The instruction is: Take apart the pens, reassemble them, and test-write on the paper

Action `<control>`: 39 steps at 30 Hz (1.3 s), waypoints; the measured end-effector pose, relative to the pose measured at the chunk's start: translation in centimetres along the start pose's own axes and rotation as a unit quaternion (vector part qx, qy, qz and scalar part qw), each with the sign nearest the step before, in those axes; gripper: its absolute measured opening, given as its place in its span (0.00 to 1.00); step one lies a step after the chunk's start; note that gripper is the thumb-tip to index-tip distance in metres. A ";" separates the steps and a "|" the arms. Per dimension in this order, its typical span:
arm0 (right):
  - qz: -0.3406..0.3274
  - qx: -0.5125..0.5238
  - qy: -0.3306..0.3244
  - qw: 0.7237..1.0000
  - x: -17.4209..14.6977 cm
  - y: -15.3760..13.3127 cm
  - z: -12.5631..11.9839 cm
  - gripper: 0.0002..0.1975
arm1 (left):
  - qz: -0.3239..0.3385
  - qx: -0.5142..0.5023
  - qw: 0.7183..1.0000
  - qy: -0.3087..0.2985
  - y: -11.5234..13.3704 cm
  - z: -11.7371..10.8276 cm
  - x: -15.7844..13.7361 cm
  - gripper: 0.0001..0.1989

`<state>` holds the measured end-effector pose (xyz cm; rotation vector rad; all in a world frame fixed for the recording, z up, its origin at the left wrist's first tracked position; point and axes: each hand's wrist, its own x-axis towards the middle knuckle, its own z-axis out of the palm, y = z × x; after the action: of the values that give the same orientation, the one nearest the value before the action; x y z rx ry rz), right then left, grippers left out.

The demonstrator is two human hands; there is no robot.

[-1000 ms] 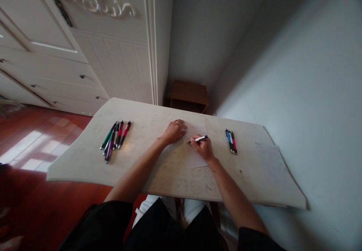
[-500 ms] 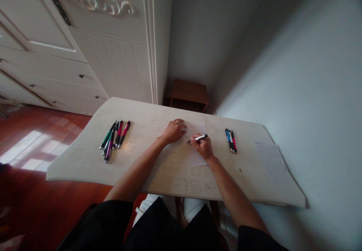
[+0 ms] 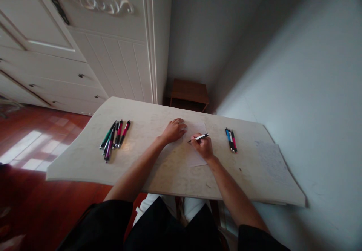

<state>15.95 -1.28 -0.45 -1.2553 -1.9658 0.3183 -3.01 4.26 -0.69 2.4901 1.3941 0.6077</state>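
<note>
My right hand (image 3: 203, 146) grips a black-and-white pen (image 3: 202, 136), its tip down at a sheet of paper (image 3: 198, 161) in the middle of the table. Part of the sheet is hidden under that hand. My left hand (image 3: 173, 130), a ring on one finger, lies flat with fingers stretched out over the sheet's left edge. To the left lies a loose pile of several pens (image 3: 113, 140) in green, purple, red and black. A small group of pens (image 3: 231, 140), blue, white and pink-red with black parts, rests to the right of my right hand.
The pale table (image 3: 158, 175) has curved edges and worn marks. A sheet covered with scribbles (image 3: 273, 162) lies at its right end, close to the wall (image 3: 319, 104). Beyond the far edge stand a white cabinet (image 3: 121, 62) and a low brown stool-like piece (image 3: 189, 91).
Almost nothing differs. The pen in my right hand has shifted by a hair, and the view has tilted very slightly; my left hand stays in place.
</note>
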 end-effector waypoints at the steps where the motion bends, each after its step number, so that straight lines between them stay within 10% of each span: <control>1: 0.000 0.000 0.001 1.000 0.0 0.0 0.0 0.12 | -0.002 0.001 1.000 0.000 0.0 0.0 0.0 0.15; 39: -0.012 0.014 -0.028 0.999 0.0 -0.1 0.0 0.13 | -0.007 0.000 1.000 -0.007 0.1 -0.1 0.0 0.15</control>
<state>15.93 -1.35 -0.40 -1.2149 -2.0159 0.3714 -3.01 4.20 -0.59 2.4784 1.4048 0.5877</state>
